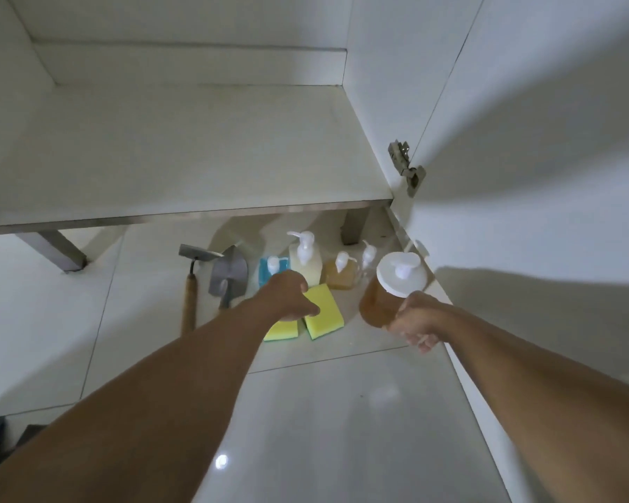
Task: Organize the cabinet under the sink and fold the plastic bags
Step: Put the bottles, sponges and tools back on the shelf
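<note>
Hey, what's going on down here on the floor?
A person is sorting items on the tiled floor under a low shelf. The left hand rests on a yellow sponge, with a second sponge beside it. The right hand grips a big amber pump jar, held just above the floor. Behind them stand several pump bottles, and to the left lie a trowel and a small hoe.

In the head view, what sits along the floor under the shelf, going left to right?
Hoe → trowel → blue bottle → tall cream pump bottle → small amber bottle → clear bottle → big amber jar held by the right hand.
</note>
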A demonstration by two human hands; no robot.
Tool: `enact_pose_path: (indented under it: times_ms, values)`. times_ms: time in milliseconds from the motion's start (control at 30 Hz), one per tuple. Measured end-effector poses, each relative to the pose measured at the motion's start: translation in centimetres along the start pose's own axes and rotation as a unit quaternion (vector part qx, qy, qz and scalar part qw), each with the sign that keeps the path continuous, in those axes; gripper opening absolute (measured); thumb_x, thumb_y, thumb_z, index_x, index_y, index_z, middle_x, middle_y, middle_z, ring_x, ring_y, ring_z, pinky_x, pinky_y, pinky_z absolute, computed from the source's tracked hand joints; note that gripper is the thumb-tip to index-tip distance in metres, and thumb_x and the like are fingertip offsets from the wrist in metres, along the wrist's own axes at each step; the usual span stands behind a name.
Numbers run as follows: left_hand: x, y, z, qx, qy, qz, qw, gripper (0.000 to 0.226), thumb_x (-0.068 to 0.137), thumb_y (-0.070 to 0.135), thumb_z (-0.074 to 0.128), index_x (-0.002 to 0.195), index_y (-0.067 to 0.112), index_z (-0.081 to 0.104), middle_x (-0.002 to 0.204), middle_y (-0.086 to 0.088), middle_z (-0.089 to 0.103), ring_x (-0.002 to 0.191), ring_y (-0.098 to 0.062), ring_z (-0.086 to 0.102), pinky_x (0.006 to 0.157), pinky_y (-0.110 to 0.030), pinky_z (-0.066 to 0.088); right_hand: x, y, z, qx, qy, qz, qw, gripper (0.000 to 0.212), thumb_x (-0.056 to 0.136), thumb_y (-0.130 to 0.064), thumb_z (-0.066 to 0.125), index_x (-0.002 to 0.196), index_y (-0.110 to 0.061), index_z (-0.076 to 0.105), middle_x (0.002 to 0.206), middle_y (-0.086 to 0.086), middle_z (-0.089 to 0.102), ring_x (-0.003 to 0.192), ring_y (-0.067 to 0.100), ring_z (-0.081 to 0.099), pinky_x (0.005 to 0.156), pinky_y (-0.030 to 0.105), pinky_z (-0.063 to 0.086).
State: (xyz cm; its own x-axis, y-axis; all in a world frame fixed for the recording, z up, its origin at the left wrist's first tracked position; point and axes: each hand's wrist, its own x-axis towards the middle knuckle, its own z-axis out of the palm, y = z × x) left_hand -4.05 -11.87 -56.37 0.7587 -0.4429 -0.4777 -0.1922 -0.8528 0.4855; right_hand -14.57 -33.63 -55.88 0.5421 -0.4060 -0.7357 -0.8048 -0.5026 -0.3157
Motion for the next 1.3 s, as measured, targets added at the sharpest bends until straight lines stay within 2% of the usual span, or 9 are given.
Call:
enact_pose_path:
  times_ms: [200,333,600,667,767,867,967,1133,1300]
  values:
    - [1.8,1.2,2.6,-0.044,-0.01,0.05,0.998,0.065,0.073,0.029,0.08,0.13,0.015,0.053,0.123,-0.007,0.06,0.108,-0.025,0.059,0.093,-0.036,0.05,0.5,2.0,1.8,0.041,0.042,-0.033,0.998,0.04,0.079,-0.016,0.072,0.116,-0.013,0.058,0.109,0.012,0.062,0.077,0.026,0.063,0.064,0.041,0.061]
    - [4.4,3.0,4.4,-0.059,-0.01,0.085,0.995,0.078,0.075,0.021,0.081,0.141,0.014,0.042,0.134,-0.008,0.054,0.119,-0.026,0.054,0.099,-0.033,0.045,2.9,2.9,2.0,0.081,0.106,-0.062,0.989,0.052,0.075,-0.027,0.077,0.122,-0.019,0.056,0.109,0.0,0.062,0.09,0.022,0.065,0.063,0.036,0.062]
    - [9.3,5.8,8.3,-0.118,-0.065,0.121,0.983,0.099,0.074,0.007,0.08,0.152,0.02,0.02,0.151,-0.007,0.036,0.132,-0.029,0.044,0.102,-0.038,0.045,8.7,5.1,2.7,0.235,0.187,-0.152,0.942,0.09,0.044,-0.03,0.089,0.126,-0.028,0.052,0.114,-0.011,0.063,0.11,0.015,0.058,0.088,0.035,0.053]
    - [10.1,6.0,8.7,-0.126,-0.077,0.145,0.978,0.098,0.072,0.008,0.082,0.151,0.019,0.026,0.148,-0.005,0.041,0.131,-0.027,0.044,0.096,-0.029,0.047,9.2,5.3,2.8,0.263,0.18,-0.164,0.934,0.092,0.052,-0.013,0.092,0.131,-0.027,0.049,0.111,-0.017,0.061,0.11,0.011,0.055,0.079,0.019,0.048]
    - [10.6,6.2,9.2,-0.189,-0.098,0.16,0.964,0.072,0.078,-0.003,0.074,0.142,0.01,0.043,0.132,-0.003,0.053,0.117,-0.018,0.052,0.066,-0.008,0.05,9.7,5.3,2.9,0.275,0.176,-0.182,0.928,0.095,0.054,-0.007,0.092,0.135,-0.027,0.046,0.108,-0.019,0.059,0.107,0.009,0.053,0.065,0.008,0.041]
    - [11.1,6.2,9.6,-0.215,-0.06,0.168,0.96,0.055,0.079,0.002,0.074,0.13,0.012,0.056,0.111,0.003,0.06,0.1,-0.011,0.057,0.091,-0.031,0.053,9.9,5.1,3.0,0.261,0.193,-0.179,0.929,0.099,0.05,-0.014,0.094,0.135,-0.028,0.046,0.113,-0.012,0.06,0.109,0.013,0.053,0.077,0.022,0.049]
    - [11.1,5.8,9.3,-0.206,-0.076,0.163,0.962,0.058,0.077,0.004,0.077,0.13,0.011,0.055,0.118,-0.001,0.062,0.109,-0.015,0.058,0.089,-0.027,0.05,9.5,4.8,3.2,0.279,0.185,-0.19,0.923,0.097,0.047,-0.011,0.093,0.132,-0.027,0.048,0.11,-0.011,0.061,0.109,0.02,0.057,0.085,0.04,0.056]
    - [10.0,4.2,7.6,-0.222,-0.078,0.151,0.96,0.064,0.071,0.001,0.081,0.13,0.007,0.055,0.127,-0.006,0.061,0.12,-0.022,0.056,0.101,-0.039,0.048,7.4,2.9,3.5,0.278,0.177,-0.223,0.918,0.077,0.055,0.0,0.088,0.117,-0.029,0.052,0.096,-0.017,0.059,0.098,0.02,0.061,0.072,0.034,0.055]
    - [7.7,3.4,4.0,-0.227,-0.043,0.162,0.959,0.064,0.069,0.004,0.083,0.127,0.011,0.058,0.123,-0.003,0.065,0.116,-0.021,0.059,0.102,-0.045,0.046,4.4,0.3,1.9,0.222,0.166,-0.249,0.928,0.076,0.053,-0.004,0.09,0.116,-0.028,0.055,0.095,-0.016,0.061,0.097,0.02,0.061,0.079,0.041,0.058]
